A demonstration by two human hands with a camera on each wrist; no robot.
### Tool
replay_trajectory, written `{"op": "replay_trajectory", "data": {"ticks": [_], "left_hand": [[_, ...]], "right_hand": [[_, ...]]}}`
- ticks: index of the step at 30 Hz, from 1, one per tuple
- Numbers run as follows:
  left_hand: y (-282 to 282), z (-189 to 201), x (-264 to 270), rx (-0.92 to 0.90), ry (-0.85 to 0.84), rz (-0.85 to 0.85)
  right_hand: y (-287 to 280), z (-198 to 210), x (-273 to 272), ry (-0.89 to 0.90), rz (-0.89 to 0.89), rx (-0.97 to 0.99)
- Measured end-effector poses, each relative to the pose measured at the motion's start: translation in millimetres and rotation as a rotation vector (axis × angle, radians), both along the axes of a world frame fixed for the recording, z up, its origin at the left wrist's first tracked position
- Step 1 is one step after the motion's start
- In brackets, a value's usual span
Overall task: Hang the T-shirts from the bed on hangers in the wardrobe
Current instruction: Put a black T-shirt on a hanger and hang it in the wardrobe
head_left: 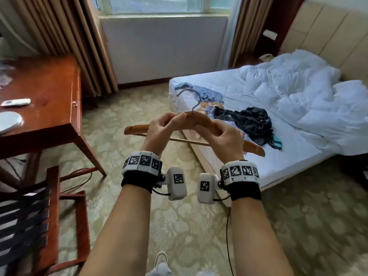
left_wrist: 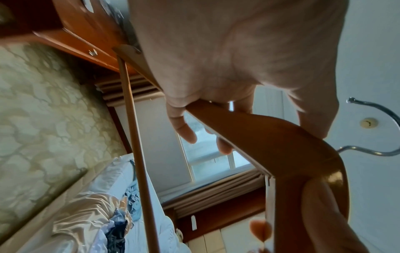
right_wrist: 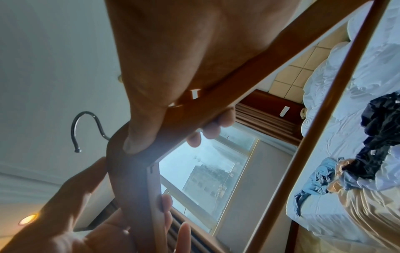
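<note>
I hold a wooden hanger [head_left: 201, 118] level in front of me, above the carpet by the bed corner. My left hand [head_left: 165, 126] grips its left arm, fingers curled over the top edge. My right hand [head_left: 221, 136] grips the right arm near the middle. Its metal hook [head_left: 197, 100] points away from me. In the left wrist view the hanger [left_wrist: 259, 137] runs under my fingers; in the right wrist view my thumb presses the hanger [right_wrist: 134, 171]. A blue T-shirt [head_left: 207, 94] and a black T-shirt [head_left: 253, 120] lie crumpled on the bed [head_left: 288, 156]. No wardrobe is in view.
A rumpled white duvet [head_left: 298, 86] covers the bed's far half. A red-brown desk [head_left: 49, 92] with a remote [head_left: 16, 102] stands at the left, and a strapped luggage rack [head_left: 53, 216] is at the lower left. A black cable [head_left: 229, 236] trails over the carpet.
</note>
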State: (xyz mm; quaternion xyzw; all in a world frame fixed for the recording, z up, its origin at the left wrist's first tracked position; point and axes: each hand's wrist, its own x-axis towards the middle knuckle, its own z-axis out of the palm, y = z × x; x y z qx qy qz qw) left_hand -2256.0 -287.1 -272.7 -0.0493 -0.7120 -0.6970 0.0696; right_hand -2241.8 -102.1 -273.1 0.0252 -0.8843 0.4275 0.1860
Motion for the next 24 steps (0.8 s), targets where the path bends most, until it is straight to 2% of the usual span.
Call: {"op": "replay_trajectory", "data": {"ticks": [10, 16, 24], "left_hand": [[49, -2, -214, -0.044, 0.016, -0.223], [104, -12, -354, -0.075, -0.016, -0.284], [166, 2, -524, -0.038, -0.073, -0.326]], "right_hand": [[43, -4, -172, -0.053, -0.182, -0.058], [98, -13, -303, -0.085, -0.236, -0.028], [162, 4, -474, -0.127, -0.240, 0.050]]}}
